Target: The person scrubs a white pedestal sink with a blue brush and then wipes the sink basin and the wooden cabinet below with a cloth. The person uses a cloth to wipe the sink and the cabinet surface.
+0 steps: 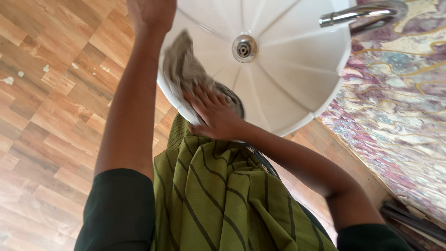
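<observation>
Pressing flat: I see my right hand (pixel 214 114), fingers spread, pinning a coarse grey-brown cloth (pixel 186 69) on the near-left rim of the glossy white fluted basin (pixel 288 79). Cloth sits under the fingertips. Left hand (pixel 151 14) rests on the far-left rim; grip unclear.

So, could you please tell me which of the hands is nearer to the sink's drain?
The right hand. It presses a grey cloth on the white sink's near rim, just below-left of the drain. The left hand rests on the far-left rim, farther away.
</observation>
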